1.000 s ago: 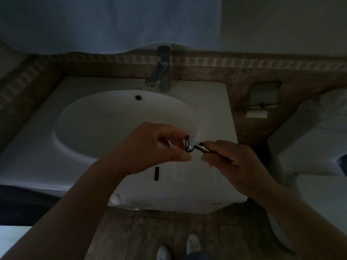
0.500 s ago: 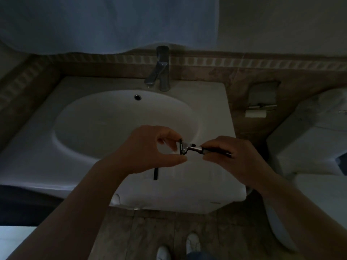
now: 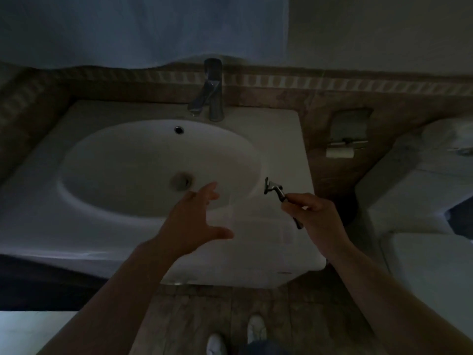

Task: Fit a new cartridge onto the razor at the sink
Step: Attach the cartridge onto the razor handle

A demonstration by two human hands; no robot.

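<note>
My right hand (image 3: 316, 216) grips the dark handle of the razor (image 3: 277, 192), holding it above the right rim of the white sink (image 3: 281, 139). A dark cartridge (image 3: 267, 185) sits on the razor's head, which points left toward the basin. My left hand (image 3: 194, 221) hovers open over the front edge of the basin, fingers spread and empty, a hand's width left of the razor head. The small dark piece seen earlier on the sink's front ledge is hidden behind my left hand.
A chrome faucet (image 3: 211, 90) stands at the back of the sink, with the drain (image 3: 181, 181) in the basin. A toilet paper holder (image 3: 344, 147) is set in the tiled wall at right, beside a white toilet (image 3: 419, 201). My shoes (image 3: 256, 329) show on the floor.
My left hand let go of the razor head and moved left, opening its fingers. My right hand raised the razor and shifted right with it.
</note>
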